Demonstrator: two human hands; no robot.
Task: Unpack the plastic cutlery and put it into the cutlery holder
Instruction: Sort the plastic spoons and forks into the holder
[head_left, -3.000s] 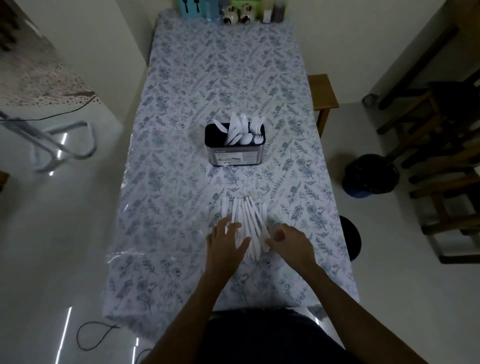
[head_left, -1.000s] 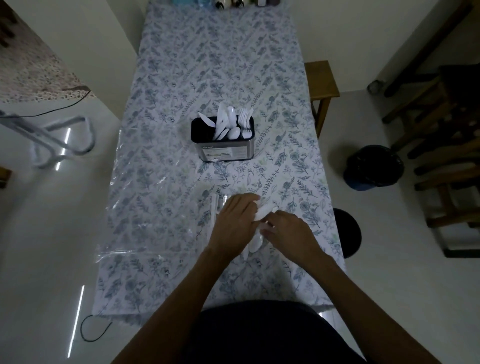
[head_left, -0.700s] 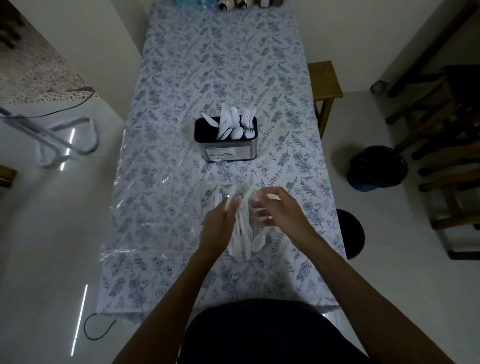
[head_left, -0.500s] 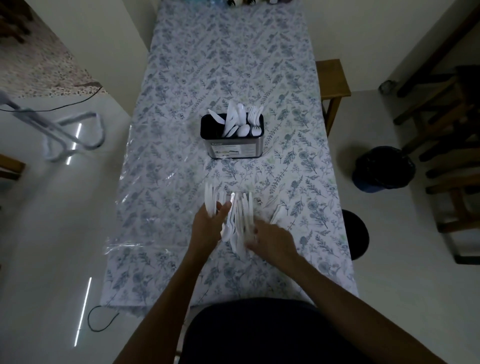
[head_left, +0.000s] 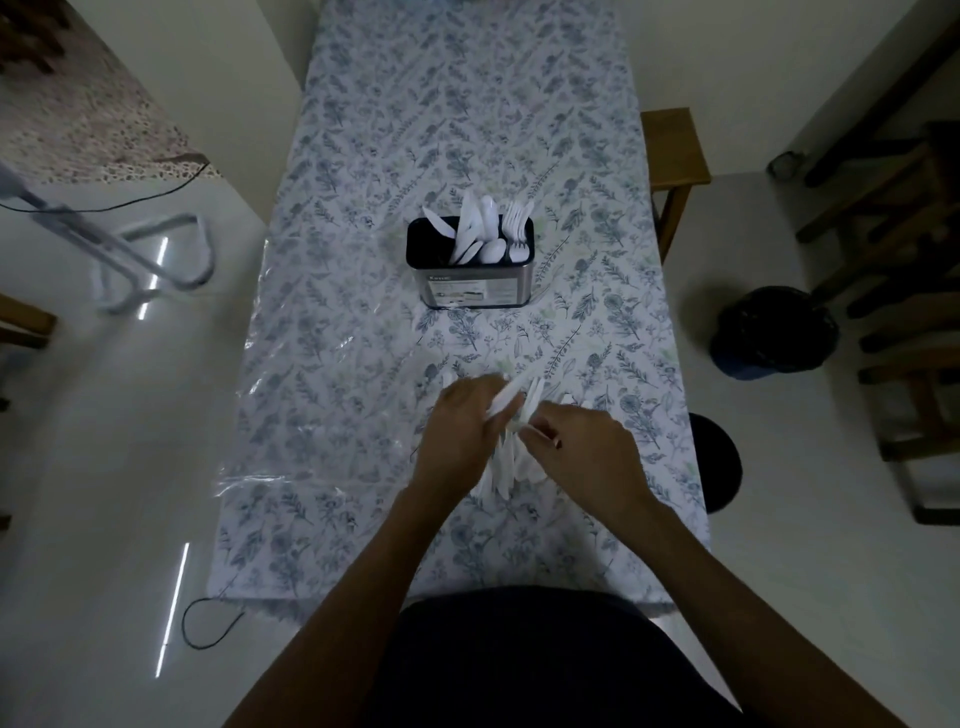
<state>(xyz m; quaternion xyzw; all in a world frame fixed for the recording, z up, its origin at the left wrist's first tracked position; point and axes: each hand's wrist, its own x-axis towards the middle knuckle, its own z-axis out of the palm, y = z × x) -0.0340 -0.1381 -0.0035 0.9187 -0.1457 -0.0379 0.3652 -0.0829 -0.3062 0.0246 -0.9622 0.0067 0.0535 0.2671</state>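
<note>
Half a second before, our hands were apart on the pile; now they had come close together over it. Our left hand (head_left: 462, 431) had moved up and curled its fingers round a few white sticks of plastic cutlery (head_left: 506, 457), with their tips poking out past the knuckles. Our right hand (head_left: 582, 452) had slid in beside it and pinched one thin white piece near the middle. The rest of the pile lay on the table under and between both hands.

The cutlery holder (head_left: 470, 275) stood farther up the table, well apart from the hands. It was one dark tin with white knives, spoons and forks standing in it; we could not count them.

The table (head_left: 363, 312) had a cloth with blue leaves and a clear plastic sheet on top. The floor was white and shiny. We saw one wooden stool (head_left: 672, 150) at the right edge, one dark bin (head_left: 774, 332), one black round seat (head_left: 714, 462), and one thin black wire (head_left: 208, 629) on the floor.
</note>
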